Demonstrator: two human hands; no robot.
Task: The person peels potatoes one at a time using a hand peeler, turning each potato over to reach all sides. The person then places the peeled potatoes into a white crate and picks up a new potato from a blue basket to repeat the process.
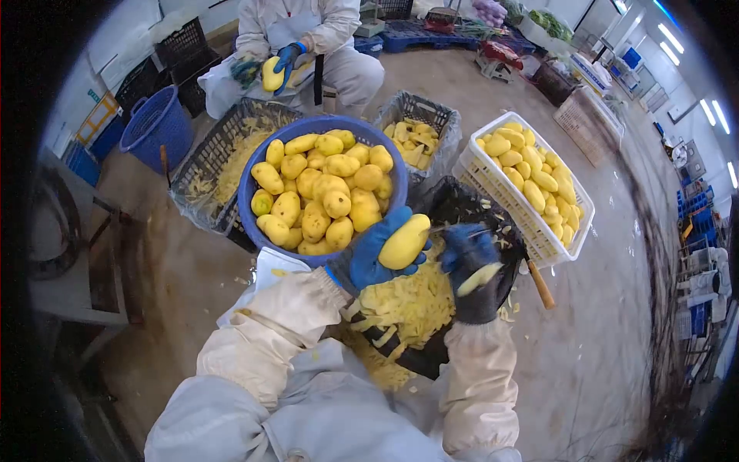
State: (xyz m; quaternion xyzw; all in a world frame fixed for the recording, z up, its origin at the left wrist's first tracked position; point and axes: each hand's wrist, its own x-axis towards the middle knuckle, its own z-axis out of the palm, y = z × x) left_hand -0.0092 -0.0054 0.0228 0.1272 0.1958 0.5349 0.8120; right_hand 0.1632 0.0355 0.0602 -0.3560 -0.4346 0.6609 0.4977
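My left hand (375,256), in a blue and grey glove, grips a smooth yellow peeled potato (405,242). Close to its right side is my gloved right hand (471,258), closed and smeared by motion. A thin dark tool seems to stick out of it toward the potato, too blurred to name. A pale strip of peel (479,279) clings to the back of that glove. Under both hands, a heap of potato peelings (412,304) fills a black-lined container (504,258). To the left, a round blue tub (248,202) holds many yellow potatoes with brown spots.
A white crate (504,229) of smooth potatoes stands at right, a wooden handle (540,285) near it. Two dark lined crates, one with peelings (239,162), one with potato pieces (416,142), stand beyond. Opposite sits a co-worker (308,31) holding a potato. A blue basket (158,127) stands left.
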